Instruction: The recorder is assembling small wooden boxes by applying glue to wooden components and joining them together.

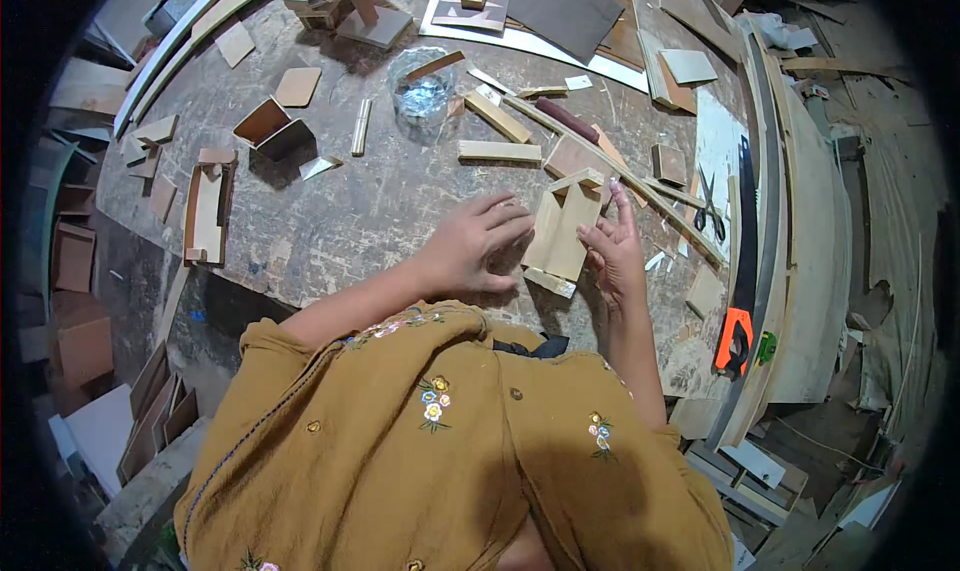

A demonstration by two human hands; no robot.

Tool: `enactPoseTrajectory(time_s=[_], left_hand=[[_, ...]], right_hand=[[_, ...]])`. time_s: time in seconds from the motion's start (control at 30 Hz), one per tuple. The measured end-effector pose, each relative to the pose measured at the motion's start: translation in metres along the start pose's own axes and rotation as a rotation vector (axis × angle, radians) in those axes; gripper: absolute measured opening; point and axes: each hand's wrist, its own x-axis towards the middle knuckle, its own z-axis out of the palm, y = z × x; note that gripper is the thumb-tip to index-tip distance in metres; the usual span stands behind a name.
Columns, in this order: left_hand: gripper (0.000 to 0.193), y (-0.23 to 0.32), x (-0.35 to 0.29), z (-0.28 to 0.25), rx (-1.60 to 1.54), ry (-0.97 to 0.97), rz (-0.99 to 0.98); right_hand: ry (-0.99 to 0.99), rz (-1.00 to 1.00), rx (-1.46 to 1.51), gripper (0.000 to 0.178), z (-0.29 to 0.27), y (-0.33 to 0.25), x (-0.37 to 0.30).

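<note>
A small pale wooden box-like piece [560,233] sits near the table's front edge, between my two hands. It has a flat panel, a block across its far end and a strip across its near end. My left hand [478,239] is open on the table, its fingers apart and their tips close to the piece's left side. On the other side, my right hand [615,251] has its index finger stretched out with a whitish smear or bit at the tip. Its thumb is at the piece's right edge; the remaining fingers are partly hidden.
Beyond the piece are wooden blocks [500,152], a long thin strip [640,186] and a clear plastic bowl [420,96]. Scissors [707,206] and an orange-handled saw [737,336] lie right. Left are an open brown box [272,129] and a narrow tray-like piece [209,211].
</note>
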Motion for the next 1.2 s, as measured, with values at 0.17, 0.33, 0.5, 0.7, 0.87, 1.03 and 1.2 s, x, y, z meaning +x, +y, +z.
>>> enactPoseTrajectory(time_s=[0.17, 0.33, 0.5, 0.7, 0.87, 1.03, 1.2], left_hand=[[0.103, -0.001, 0.006, -0.002, 0.019, 0.061, -0.040], [0.122, -0.005, 0.012, 0.001, -0.012, 0.067, -0.030], [0.129, -0.001, 0.014, 0.005, -0.051, 0.029, -0.012], [0.141, -0.004, 0.027, 0.007, -0.163, 0.007, -0.004], [0.145, -0.006, 0.028, 0.011, -0.155, -0.040, -0.020], [0.148, -0.003, 0.032, 0.015, -0.091, -0.102, -0.031], [0.149, -0.001, 0.040, 0.014, -0.006, -0.182, -0.045]], right_hand=[[-0.053, 0.026, -0.037, 0.092, -0.009, 0.004, 0.002], [-0.042, 0.032, -0.053, 0.093, -0.005, 0.000, -0.002], [-0.034, 0.023, -0.071, 0.092, -0.009, 0.004, -0.001], [-0.042, 0.012, -0.039, 0.091, -0.005, 0.003, -0.001], [-0.036, 0.018, -0.042, 0.091, -0.008, 0.003, -0.001], [-0.046, 0.009, -0.033, 0.091, -0.005, 0.004, 0.000], [-0.055, 0.002, -0.010, 0.092, -0.007, 0.007, 0.000]])
